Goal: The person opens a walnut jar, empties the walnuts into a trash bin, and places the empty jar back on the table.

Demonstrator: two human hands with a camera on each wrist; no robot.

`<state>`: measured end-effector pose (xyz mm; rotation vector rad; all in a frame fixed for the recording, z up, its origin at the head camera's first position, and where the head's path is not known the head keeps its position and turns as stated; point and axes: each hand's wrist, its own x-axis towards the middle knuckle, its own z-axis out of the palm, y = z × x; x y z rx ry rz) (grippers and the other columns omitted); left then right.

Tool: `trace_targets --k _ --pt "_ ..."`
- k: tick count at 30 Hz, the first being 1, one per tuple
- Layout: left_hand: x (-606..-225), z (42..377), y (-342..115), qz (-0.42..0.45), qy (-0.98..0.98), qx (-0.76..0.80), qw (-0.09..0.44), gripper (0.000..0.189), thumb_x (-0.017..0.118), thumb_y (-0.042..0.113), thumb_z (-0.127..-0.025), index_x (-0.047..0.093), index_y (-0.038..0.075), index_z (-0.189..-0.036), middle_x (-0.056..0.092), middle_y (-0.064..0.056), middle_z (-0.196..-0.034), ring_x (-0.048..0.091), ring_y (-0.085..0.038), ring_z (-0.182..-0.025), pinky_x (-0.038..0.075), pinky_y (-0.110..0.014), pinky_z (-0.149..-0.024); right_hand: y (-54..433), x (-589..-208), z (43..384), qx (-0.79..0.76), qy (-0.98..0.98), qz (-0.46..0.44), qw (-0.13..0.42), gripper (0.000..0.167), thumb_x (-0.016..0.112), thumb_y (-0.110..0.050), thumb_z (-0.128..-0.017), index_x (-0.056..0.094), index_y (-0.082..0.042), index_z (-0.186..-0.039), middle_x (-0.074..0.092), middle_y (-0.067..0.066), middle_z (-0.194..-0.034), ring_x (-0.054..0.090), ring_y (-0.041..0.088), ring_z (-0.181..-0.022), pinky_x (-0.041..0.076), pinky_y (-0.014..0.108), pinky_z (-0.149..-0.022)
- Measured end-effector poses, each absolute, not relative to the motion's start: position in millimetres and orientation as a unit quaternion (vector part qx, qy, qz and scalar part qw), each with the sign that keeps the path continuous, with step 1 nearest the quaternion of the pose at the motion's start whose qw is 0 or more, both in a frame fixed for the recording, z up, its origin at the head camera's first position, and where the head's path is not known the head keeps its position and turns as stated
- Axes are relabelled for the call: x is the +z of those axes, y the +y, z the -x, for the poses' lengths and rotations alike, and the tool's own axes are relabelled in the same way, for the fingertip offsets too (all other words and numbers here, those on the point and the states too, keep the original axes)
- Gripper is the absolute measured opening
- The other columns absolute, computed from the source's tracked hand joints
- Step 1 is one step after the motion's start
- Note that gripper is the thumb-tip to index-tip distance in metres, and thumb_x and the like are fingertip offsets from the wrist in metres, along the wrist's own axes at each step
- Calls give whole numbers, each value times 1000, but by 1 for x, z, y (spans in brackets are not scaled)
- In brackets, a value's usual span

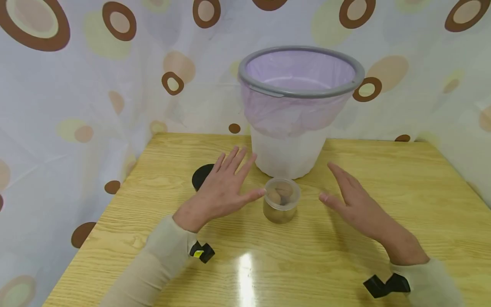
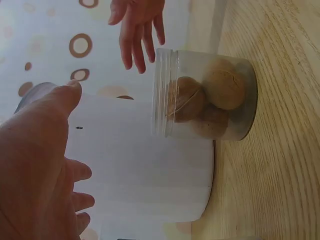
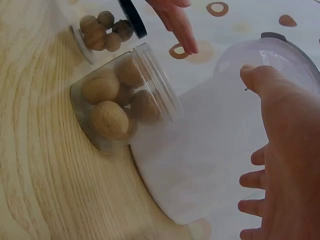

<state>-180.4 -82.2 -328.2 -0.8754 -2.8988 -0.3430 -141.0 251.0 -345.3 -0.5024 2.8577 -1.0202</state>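
A clear, lidless plastic jar stands upright on the table, with several round brown nuts inside. To its left my left hand hovers with fingers straight and spread, its thumb tip overlapping the jar's rim in the head view. On the other side my right hand is held in the air, palm turned toward the jar and fingers extended. Neither hand holds anything. Partly hidden behind the left hand is a second jar with a black lid; the right wrist view shows smaller brown balls in it.
Close behind the open jar stands a white bin with a grey rim ring and a thin purple liner. The wooden table meets a dotted cloth backdrop at the back and left.
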Motion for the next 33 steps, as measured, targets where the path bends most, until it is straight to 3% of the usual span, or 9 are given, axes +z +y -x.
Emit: trace_targets --k 12,26,33 --pt "-329 180 -72 326 -939 -93 50 93 48 71 -91 17 17 -160 13 -9 -167 8 -27 -155 12 -48 -125 237 -365 144 -366 912 184 29 86 61 -37 -98 4 -21 -160 9 14 -166 11 41 -151 18 70 -112" --pt "-337 179 -55 390 -907 -126 97 93 62 62 -88 28 9 -156 32 -15 -159 34 -32 -147 31 -45 -119 224 -385 151 -377 901 214 19 90 69 -36 -93 11 -22 -160 20 13 -163 22 42 -147 27 72 -107" --pt "-340 179 -45 383 -912 -137 55 93 60 63 -89 23 12 -158 29 -12 -161 39 -30 -143 35 -44 -117 216 -391 155 -391 891 231 18 91 72 -32 -91 15 -14 -159 22 14 -162 26 41 -145 28 70 -107"
